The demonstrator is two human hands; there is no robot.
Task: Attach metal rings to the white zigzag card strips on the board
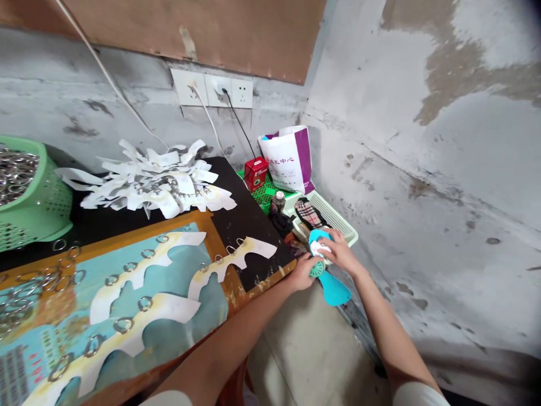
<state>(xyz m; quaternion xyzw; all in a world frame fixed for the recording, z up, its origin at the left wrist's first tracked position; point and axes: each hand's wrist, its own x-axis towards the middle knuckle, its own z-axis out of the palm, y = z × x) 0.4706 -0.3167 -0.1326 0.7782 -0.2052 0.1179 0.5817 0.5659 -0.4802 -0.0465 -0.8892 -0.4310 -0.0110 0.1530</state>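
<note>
Rings are my biggest worry on this head-cam feed, folks. Shiny metal rings [59, 276] lie loose on the left of a printed board with an orange wooden edge [127, 239], so one careless sleeve or forearm sweep could send them rolling off. Farther right, a messy heap of white paper cutouts [147, 180] on a black tabletop [249, 208] could scatter just as easily, while white paper strips with rings attached [135, 293] lie across the board. At the far right, a turquoise plastic handheld fan [333, 287] is out past the table edge, above a concrete floor [304, 338]. If either grip slips, it could drop and crack.

Containers, left to right: a green plastic basket [51, 203] is piled with more metal rings, then there's a green mesh tray [264, 194] holding a small red box [256, 173] and a little jar [278, 202]. A white-and-purple bag [287, 158] stands behind it, and a pale slotted plastic tray [333, 217] holds a plaid insole [307, 213].

My left hand [304, 272] is closed around the fan's round green hub, and my right hand [338, 251] curls over a white wad [321, 246] pressed against the fan's top. I can't tell whether it's tissue or cloth.
</note>
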